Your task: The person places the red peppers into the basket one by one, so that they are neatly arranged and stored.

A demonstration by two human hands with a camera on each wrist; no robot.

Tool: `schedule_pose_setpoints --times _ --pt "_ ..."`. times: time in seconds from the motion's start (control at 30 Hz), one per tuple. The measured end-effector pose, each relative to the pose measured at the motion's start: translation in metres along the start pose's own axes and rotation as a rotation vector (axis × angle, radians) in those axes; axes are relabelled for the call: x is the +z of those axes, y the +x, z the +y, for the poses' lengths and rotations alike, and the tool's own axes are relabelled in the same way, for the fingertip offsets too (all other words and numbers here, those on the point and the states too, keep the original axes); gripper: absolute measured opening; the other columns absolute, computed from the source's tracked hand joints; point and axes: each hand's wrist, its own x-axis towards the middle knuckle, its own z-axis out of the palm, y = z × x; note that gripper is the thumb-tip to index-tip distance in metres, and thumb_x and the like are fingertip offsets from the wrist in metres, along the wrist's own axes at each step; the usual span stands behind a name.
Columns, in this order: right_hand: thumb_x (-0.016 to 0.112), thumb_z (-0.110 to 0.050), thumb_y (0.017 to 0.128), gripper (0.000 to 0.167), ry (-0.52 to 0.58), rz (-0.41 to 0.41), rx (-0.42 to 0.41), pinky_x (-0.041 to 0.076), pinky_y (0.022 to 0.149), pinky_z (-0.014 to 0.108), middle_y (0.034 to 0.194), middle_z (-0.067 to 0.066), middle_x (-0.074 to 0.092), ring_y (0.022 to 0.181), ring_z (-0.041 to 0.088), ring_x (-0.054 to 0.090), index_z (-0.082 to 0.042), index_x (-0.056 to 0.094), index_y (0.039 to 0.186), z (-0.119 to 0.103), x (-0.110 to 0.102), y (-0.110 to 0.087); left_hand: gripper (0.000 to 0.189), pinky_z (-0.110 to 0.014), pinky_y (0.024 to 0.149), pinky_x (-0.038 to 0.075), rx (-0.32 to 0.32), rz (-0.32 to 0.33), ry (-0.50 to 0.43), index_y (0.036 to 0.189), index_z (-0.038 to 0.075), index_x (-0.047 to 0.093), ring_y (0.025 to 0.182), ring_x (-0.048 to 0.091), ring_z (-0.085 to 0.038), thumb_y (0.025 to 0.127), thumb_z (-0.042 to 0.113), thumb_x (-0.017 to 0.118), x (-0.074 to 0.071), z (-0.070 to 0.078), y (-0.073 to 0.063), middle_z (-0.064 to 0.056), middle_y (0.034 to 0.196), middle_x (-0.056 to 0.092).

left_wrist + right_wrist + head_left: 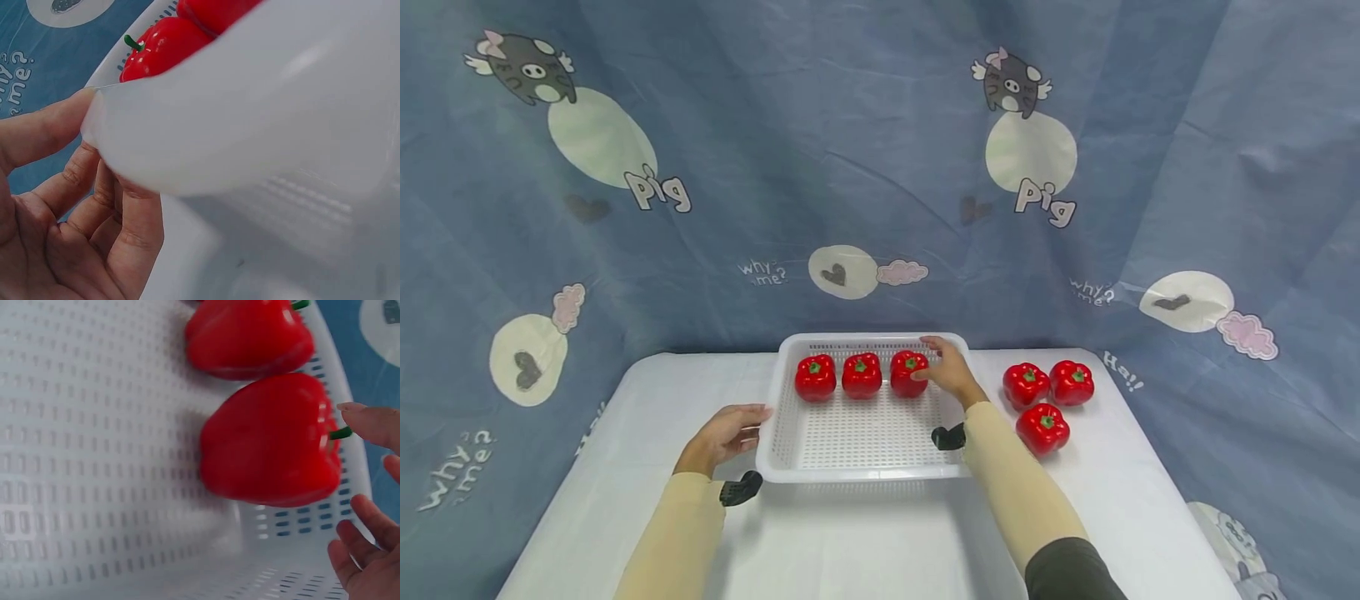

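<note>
A white plastic basket (857, 476) with a slotted floor holds three red bell peppers in a row along its far side: a left one (815, 379), a middle one (861, 377) and a right one (907, 377). My left hand (727, 432) grips the basket's left rim, thumb above and fingers beneath, as the left wrist view shows. Over the basket's far right corner, my right hand (953, 372) is spread beside the right pepper. In the right wrist view its thumb (372, 425) is close to that pepper's green stem; whether they touch I cannot tell.
Right of the basket, three more red bell peppers lie grouped on the white table (820, 550): one (1026, 385) at the left, one (1072, 382) at the far right and one (1042, 429) nearer. A blue patterned cloth (865, 183) hangs behind the table.
</note>
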Motion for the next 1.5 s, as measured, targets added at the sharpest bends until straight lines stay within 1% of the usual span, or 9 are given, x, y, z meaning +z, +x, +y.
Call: schedule_pose_setpoints --times 0.17,0.33,0.5,0.63,0.83,1.1,1.27,1.33,1.5 --pt "0.078 -0.004 0.075 0.070 0.018 -0.022 0.027 0.038 0.106 0.054 0.143 0.017 0.045 0.135 0.036 0.036 -0.010 0.049 0.138 -0.006 -0.008 -0.007 0.054 -0.032 0.080 0.057 -0.001 0.006 0.007 0.135 -0.006 0.048 0.091 0.064 -0.021 0.091 0.018 0.068 -0.001 -0.002 0.000 -0.017 0.120 0.062" --pt "0.078 -0.008 0.077 0.067 0.029 -0.076 0.031 0.039 0.104 0.054 0.143 0.015 0.045 0.134 0.036 0.038 -0.013 0.049 0.137 -0.004 -0.018 -0.016 0.055 -0.032 0.080 0.057 -0.007 0.011 0.009 0.136 -0.007 0.047 0.091 0.064 -0.021 0.091 0.018 0.068 -0.003 -0.003 -0.001 -0.017 0.120 0.062" --pt "0.076 -0.006 0.079 0.066 0.060 -0.108 -0.015 0.040 0.105 0.052 0.142 0.017 0.047 0.133 0.036 0.041 -0.011 0.049 0.138 -0.001 -0.029 -0.024 0.055 -0.033 0.081 0.057 0.002 0.001 0.019 0.136 -0.007 0.046 0.091 0.065 -0.020 0.092 0.018 0.067 -0.004 0.000 -0.003 -0.019 0.122 0.061" --pt "0.076 -0.006 0.080 0.068 0.070 -0.104 -0.025 0.041 0.104 0.051 0.143 0.017 0.045 0.132 0.037 0.041 -0.010 0.046 0.141 0.003 -0.039 -0.031 0.054 -0.034 0.082 0.057 0.006 0.000 0.026 0.136 -0.008 0.046 0.091 0.065 -0.021 0.092 0.017 0.066 -0.003 0.001 -0.003 -0.019 0.122 0.061" --pt "0.077 -0.012 0.081 0.069 0.095 -0.090 -0.033 0.039 0.105 0.053 0.145 0.018 0.042 0.133 0.037 0.041 -0.010 0.044 0.142 0.010 -0.055 -0.042 0.056 -0.033 0.081 0.057 -0.004 -0.006 0.025 0.136 -0.008 0.045 0.089 0.065 -0.020 0.092 0.018 0.066 -0.002 0.001 -0.001 -0.018 0.120 0.062" --pt "0.078 -0.013 0.081 0.067 0.067 -0.102 -0.028 0.040 0.104 0.053 0.143 0.014 0.045 0.133 0.036 0.040 -0.012 0.046 0.140 0.017 -0.078 -0.055 0.055 -0.033 0.080 0.057 -0.005 -0.006 0.016 0.136 -0.007 0.047 0.090 0.066 -0.021 0.091 0.018 0.067 -0.001 -0.001 0.000 -0.018 0.119 0.062" --pt "0.079 -0.014 0.079 0.068 0.011 -0.102 -0.047 0.041 0.104 0.051 0.140 0.015 0.047 0.131 0.037 0.042 -0.010 0.048 0.139 0.023 -0.093 -0.063 0.054 -0.032 0.079 0.058 0.005 0.002 0.021 0.135 -0.007 0.048 0.089 0.065 -0.021 0.091 0.018 0.067 -0.002 0.000 -0.001 -0.016 0.118 0.063" --pt "0.081 -0.016 0.077 0.069 0.000 -0.100 -0.030 0.044 0.101 0.051 0.140 0.015 0.048 0.131 0.038 0.043 -0.012 0.049 0.138 0.026 -0.098 -0.067 0.055 -0.032 0.080 0.057 0.010 -0.002 0.021 0.136 -0.007 0.047 0.089 0.065 -0.021 0.091 0.018 0.067 -0.002 0.000 -0.001 -0.016 0.118 0.063" --pt "0.084 -0.020 0.074 0.073 -0.011 -0.120 0.006 0.053 0.088 0.049 0.142 0.018 0.044 0.130 0.042 0.041 -0.016 0.048 0.138 0.033 -0.112 -0.077 0.056 -0.033 0.081 0.057 0.011 -0.012 0.019 0.136 -0.008 0.046 0.089 0.065 -0.019 0.092 0.018 0.067 -0.001 0.001 -0.002 -0.015 0.117 0.063"
